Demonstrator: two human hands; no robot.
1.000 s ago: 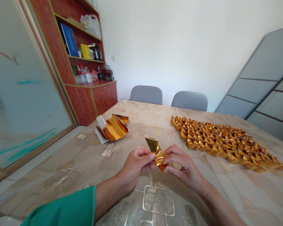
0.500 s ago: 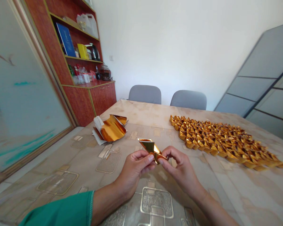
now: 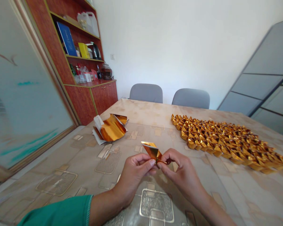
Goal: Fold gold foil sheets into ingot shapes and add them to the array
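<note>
Both hands are set in a narrow pinch: your left hand (image 3: 132, 179) and right hand (image 3: 182, 172) hold a folded piece of gold foil (image 3: 152, 151) between thumbs and fingertips, just above the patterned tablecloth (image 3: 49, 175). Farther out on the left lies a curled gold foil sheet (image 3: 110, 128) on white paper (image 3: 97, 122). On the right, rows of folded gold foil pieces (image 3: 226, 141) are laid out. Beyond, a red wooden cabinet (image 3: 80, 106) holds white plastic jugs (image 3: 88, 24) on its top shelf and a glass jar (image 3: 106, 72) on its counter.
</note>
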